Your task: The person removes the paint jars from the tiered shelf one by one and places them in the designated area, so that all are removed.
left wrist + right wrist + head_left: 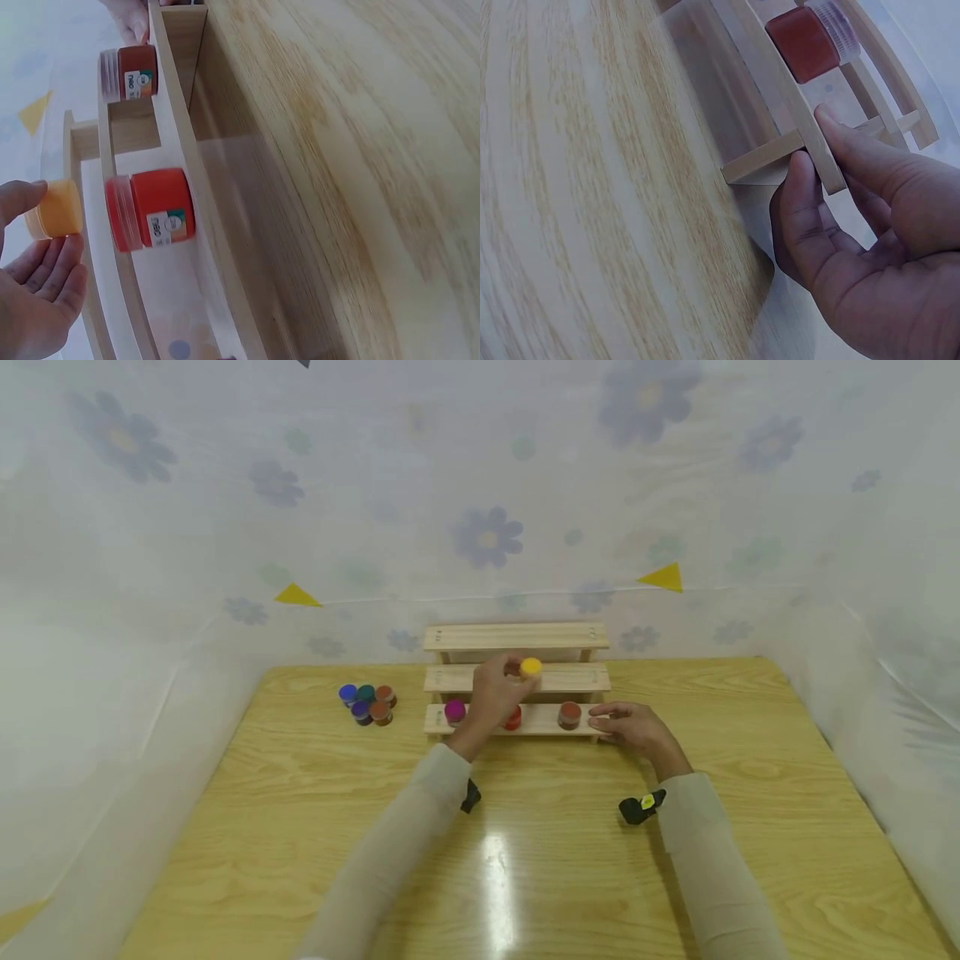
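Flower-printed walls (375, 468) back a squat yellow jar (531, 669) pinched in the left hand (492, 693), right hand (637, 727) pinching the wooden shelf (540, 720).

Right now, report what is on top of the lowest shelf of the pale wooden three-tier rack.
A magenta-lidded round jar, a bright red round jar and a reddish-brown round jar. The lowest shelf is covered beneath each, so cannot be seen there.

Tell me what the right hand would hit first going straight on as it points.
The right hand, gripping the bottom step, would likely meet the brownish-red jar first with its thumb; the fingers underneath might touch the support leg sooner, depth being unclear.
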Demonstrator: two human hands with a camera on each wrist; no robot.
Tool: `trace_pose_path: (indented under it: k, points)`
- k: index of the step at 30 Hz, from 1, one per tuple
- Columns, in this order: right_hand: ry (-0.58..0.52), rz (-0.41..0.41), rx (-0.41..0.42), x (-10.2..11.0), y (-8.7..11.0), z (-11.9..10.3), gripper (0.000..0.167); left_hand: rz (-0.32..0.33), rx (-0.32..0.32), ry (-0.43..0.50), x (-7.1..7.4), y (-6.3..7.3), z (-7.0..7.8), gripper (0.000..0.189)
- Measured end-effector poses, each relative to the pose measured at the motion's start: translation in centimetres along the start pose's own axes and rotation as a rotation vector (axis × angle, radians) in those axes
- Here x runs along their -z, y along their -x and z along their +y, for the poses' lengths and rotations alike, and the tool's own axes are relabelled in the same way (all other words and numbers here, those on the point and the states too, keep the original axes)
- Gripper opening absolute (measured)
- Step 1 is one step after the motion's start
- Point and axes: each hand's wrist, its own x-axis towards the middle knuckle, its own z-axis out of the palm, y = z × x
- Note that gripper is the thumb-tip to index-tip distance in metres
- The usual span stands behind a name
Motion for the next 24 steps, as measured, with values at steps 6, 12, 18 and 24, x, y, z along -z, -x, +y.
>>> trace_pose_path:
  k: [6,12,18,24]
  points:
    - [-0.015,0.013,-0.002,0.0,-0.1,0.1,0.047,0.021,-0.005,-0.006,1.2,0.1,-0.6,0.033]
    - [-0.021,0.008,0.0,-0.2,-0.1,-0.1,0.05,0.03,0.04,-0.021,3.1,0.3,-1.3,0.034]
    - [-0.021,0.013,0.005,-0.3,0.2,-0.4,0.051,0.062,0.023,-0.013,4.3,0.3,-2.8,0.033]
    - [-0.024,0.017,-0.001,-0.2,0.2,-0.2,0.047,0.099,0.009,-0.035,5.3,0.4,-4.2,0.034]
